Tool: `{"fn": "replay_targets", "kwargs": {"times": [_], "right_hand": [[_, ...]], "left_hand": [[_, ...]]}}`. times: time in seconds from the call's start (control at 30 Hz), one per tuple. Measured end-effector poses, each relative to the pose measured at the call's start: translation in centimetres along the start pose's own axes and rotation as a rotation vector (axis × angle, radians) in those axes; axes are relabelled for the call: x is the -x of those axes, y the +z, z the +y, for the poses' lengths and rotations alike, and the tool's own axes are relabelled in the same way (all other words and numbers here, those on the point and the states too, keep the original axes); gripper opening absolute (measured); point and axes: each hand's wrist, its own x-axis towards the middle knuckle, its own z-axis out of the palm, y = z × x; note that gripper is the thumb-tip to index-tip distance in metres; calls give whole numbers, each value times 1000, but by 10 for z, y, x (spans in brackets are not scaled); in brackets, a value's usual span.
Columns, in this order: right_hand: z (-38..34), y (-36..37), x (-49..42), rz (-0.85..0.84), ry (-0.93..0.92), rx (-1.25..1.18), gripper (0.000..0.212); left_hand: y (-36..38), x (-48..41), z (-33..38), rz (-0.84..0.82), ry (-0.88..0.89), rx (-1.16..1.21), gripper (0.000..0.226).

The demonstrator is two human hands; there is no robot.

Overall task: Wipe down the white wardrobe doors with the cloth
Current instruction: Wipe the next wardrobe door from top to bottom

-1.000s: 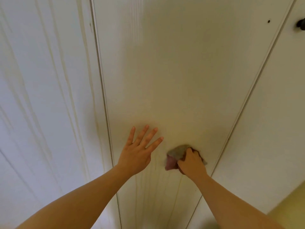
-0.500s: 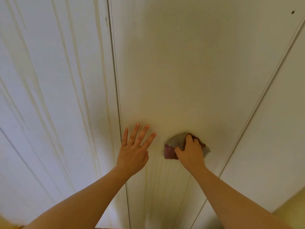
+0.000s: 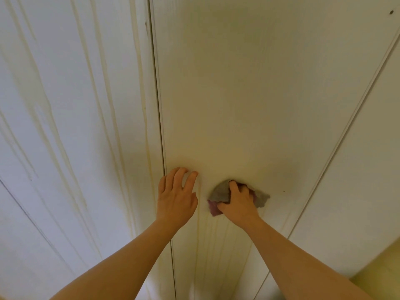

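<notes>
The white wardrobe doors fill the view; the middle door (image 3: 249, 94) stands between two dark gaps. A bunched grey and purple cloth (image 3: 218, 194) lies against the middle door. My right hand (image 3: 239, 204) grips the cloth and presses it to the panel. My left hand (image 3: 176, 195) rests on the same door just left of the cloth, near the gap, its fingers bent at the tips and holding nothing.
The left door (image 3: 71, 126) shows long yellowish streaks running down it. The right door (image 3: 357, 169) lies beyond a narrow gap. A yellow wall patch (image 3: 381, 271) shows at the bottom right. A small dark dot (image 3: 391, 12) marks the top right.
My left hand's spread fingers have drawn together and bent against the door. The right hand with the cloth has slid slightly up the panel. The view has shifted so the doors moved right.
</notes>
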Motion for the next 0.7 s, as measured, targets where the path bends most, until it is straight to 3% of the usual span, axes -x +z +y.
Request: {"fn": "replay_targets", "kwargs": {"times": [0.1,0.27,0.47,0.6,0.7], "right_hand": [[-13,0,0,110,-60,-90,56],[-10,10,6,35,-31,-30,49],[-34,13,0,154,-186,-40,49],[-26,26,4,38,-149,1,47],[-38,29,3,99,-205,6,48]], "left_hand": [[-1,0,1,12,-35,-22,59],[5,9,-8,-85,-53,-58,85],[9,15,-25,-122,-1,-103,117],[13,17,-27,-112,16,-117,120],[15,18,-31,-100,43,-129,116]]}}
